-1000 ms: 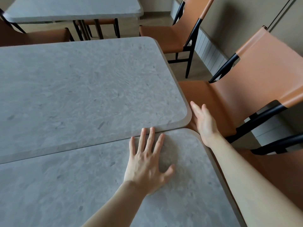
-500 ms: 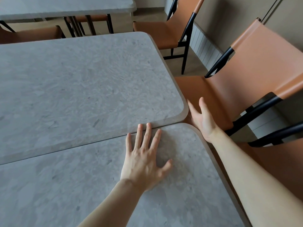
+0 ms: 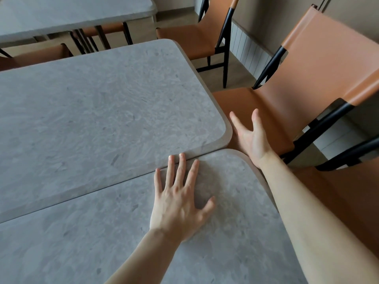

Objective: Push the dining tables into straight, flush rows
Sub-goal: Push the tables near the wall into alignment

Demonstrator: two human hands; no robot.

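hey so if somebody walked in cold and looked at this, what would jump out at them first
Two grey stone-look tables meet along a seam in the middle, the far table and the near table. The left hand lies flat on the near one, fingertips reaching the seam, and the right hand is spread open just off the two rounded corners. Orange chairs with black frames line the wall on the right.

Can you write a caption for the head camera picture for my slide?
Left hand flat on near table, right hand open beside far table's corner.
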